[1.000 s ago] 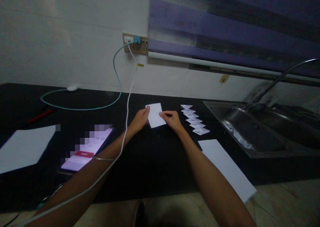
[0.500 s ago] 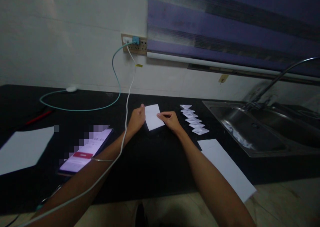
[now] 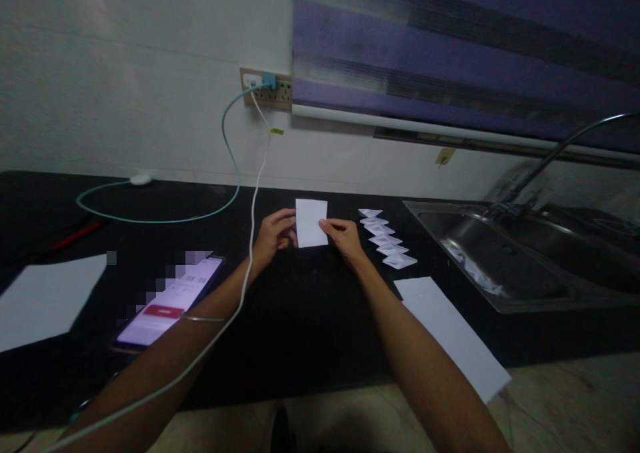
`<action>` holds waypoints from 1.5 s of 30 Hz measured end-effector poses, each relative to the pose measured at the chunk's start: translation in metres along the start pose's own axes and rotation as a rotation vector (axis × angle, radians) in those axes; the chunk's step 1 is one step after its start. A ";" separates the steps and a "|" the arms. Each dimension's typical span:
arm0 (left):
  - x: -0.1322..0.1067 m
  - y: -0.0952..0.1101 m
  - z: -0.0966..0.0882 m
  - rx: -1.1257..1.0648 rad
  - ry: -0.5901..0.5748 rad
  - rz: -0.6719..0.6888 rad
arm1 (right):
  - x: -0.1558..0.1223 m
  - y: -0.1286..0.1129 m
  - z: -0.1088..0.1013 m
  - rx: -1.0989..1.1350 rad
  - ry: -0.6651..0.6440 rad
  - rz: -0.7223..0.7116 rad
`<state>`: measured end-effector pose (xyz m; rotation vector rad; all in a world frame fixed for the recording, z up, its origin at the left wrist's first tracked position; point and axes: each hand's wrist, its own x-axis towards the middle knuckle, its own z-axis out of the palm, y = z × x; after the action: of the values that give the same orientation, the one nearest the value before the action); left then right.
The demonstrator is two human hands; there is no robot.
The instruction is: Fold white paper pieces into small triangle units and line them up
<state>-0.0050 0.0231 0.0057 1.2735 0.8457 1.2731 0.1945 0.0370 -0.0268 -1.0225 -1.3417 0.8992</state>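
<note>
A small white paper sheet (image 3: pixel 311 223) is held up over the dark counter, its face toward me. My right hand (image 3: pixel 344 238) pinches its right edge, with the thumb on the front. At the left edge, my left hand (image 3: pixel 277 234) has its fingers parted and slightly bent, close beside the sheet; whether a fingertip touches it is hard to see. Just right of my right hand, several folded white paper pieces (image 3: pixel 385 238) lie in an overlapping slanted row.
A larger white sheet (image 3: pixel 450 333) lies right of my right forearm, near the sink (image 3: pixel 500 253). On the left are a lit phone (image 3: pixel 173 300) and another white sheet (image 3: pixel 50 300). A white cable (image 3: pixel 247 266) crosses over my left forearm; a teal cable (image 3: pixel 200 219) loops behind.
The small sheet has turned more upright and shifted slightly up. My left hand has let go of its left edge and loosened its fingers. My right hand keeps its pinch.
</note>
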 end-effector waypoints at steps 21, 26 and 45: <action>0.000 0.001 0.004 -0.048 -0.063 -0.119 | -0.001 -0.005 -0.001 0.063 -0.061 -0.085; 0.000 0.000 0.006 0.188 -0.214 -0.140 | -0.001 -0.008 -0.002 0.011 -0.064 -0.137; 0.005 -0.015 0.009 0.394 -0.152 -0.053 | 0.001 -0.002 0.004 0.068 -0.077 0.119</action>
<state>0.0072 0.0286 -0.0061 1.6236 1.0456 0.9807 0.1907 0.0371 -0.0246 -1.0323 -1.3158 1.0761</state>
